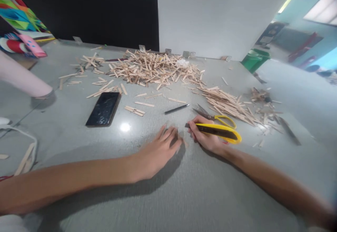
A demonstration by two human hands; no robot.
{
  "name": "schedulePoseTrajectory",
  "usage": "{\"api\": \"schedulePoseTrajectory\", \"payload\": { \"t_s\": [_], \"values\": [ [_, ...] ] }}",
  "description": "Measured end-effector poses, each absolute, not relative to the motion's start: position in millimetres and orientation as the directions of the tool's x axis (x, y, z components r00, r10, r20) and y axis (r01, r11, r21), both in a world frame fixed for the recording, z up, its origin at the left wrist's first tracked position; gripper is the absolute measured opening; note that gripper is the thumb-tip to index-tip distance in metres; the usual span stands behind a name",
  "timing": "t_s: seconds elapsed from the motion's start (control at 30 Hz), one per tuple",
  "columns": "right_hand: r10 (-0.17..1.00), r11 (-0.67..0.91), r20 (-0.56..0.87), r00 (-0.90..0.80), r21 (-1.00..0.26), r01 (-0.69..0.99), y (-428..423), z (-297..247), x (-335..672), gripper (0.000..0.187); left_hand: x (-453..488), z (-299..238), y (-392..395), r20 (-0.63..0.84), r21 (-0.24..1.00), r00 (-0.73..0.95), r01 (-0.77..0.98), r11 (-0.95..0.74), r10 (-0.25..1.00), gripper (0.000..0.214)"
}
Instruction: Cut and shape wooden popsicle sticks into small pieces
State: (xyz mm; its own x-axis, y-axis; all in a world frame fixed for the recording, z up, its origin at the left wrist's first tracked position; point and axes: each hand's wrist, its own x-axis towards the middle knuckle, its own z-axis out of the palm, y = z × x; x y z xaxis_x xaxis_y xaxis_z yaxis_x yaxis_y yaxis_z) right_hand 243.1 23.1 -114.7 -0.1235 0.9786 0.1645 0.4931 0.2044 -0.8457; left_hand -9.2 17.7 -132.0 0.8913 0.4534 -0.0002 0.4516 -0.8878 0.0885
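Observation:
My right hand [204, 137] is closed around a yellow-and-black utility knife [223, 133], its dark tip pointing left past my fingers. Just behind that hand lie scissors [223, 120] with yellow handles, their blades toward the upper left. My left hand [159, 151] is low over the grey table, palm down, fingers bent and apart, holding nothing that I can see. Its fingertips are slightly blurred, with small wood crumbs nearby. A dark pen [177, 109] rests beyond both hands. Farther left, several flat wooden sticks [134, 110] lie on the tabletop.
A big heap of wooden sticks [155, 68] spreads along the back, with another pile [228, 103] at right. A phone [103, 109] lies at left, near a pale tube [26, 73] and white cable [35, 147]. A metal blade or ruler [289, 130] lies far right; a green bin [255, 59] stands beyond.

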Motion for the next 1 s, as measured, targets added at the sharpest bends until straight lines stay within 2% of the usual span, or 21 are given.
{"api": "schedulePoseTrajectory", "payload": {
  "t_s": [0.1, 0.23, 0.37, 0.83, 1.0],
  "values": [
    [0.958, 0.280, 0.193, -0.211, -0.782, 0.557, 19.7, -104.1, 239.4, 0.034, -5.0, -144.6, 5.9, 0.039, 0.104, 0.858, 0.505, -0.857, 0.511, 0.101],
    [0.933, 0.340, 0.191, -0.304, -0.745, 0.574, 18.1, -104.3, 236.9, 0.033, 3.2, -148.8, 0.6, 0.088, 0.111, 0.849, 0.512, -0.852, 0.521, 0.079],
    [0.935, 0.337, 0.187, -0.301, -0.730, 0.594, 19.7, -111.5, 239.1, 0.034, 5.6, -145.1, 3.0, 0.105, 0.107, 0.859, 0.492, -0.864, 0.502, 0.070],
    [0.938, 0.310, 0.149, -0.313, -0.765, 0.564, 18.8, -109.9, 237.0, 0.029, 6.2, -145.2, -0.8, 0.182, 0.056, 0.863, 0.469, -0.881, 0.471, 0.069],
    [0.935, 0.319, 0.154, -0.321, -0.761, 0.564, 19.9, -108.0, 235.9, 0.032, 6.9, -144.4, -0.3, 0.189, 0.052, 0.861, 0.471, -0.881, 0.472, 0.069]
  ]
}}
